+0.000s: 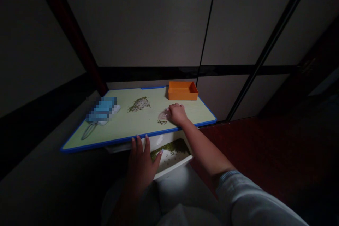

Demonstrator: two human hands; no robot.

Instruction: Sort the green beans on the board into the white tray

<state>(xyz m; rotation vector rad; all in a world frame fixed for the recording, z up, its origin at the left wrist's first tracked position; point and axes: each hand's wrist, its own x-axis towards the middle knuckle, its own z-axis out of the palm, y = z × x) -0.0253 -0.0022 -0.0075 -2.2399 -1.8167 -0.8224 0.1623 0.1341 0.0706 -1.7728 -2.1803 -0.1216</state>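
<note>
While the right hand [178, 114] lies palm-down near the right end of a pale green, blue-rimmed plastic board [92, 144] at centre frame, its fingers [176, 106] curl loosely against the surface, and whether they clench anything is hidden beneath them. Just left of those fingers, touching them, sits a pale translucent patch [163, 114], perhaps plastic, its long axis running from lower left to upper right. A small scatter of green seeds [162, 122] lies just below it, so the right hand is much nearer to both than the left. The left hand [141, 160], at lower centre, is open, its spread fingers [138, 141] reaching up to the board's near blue rim without gripping. Under that rim, just right of the left hand, a shallow white drawer [172, 169] holds a layer of matching green seeds [169, 150]. Farther back lie a loose heap of seeds [139, 104] mid-board, an orange rectangular tray [182, 90] at the upper edge, and a pixelated blue object [102, 110] at the left.
</note>
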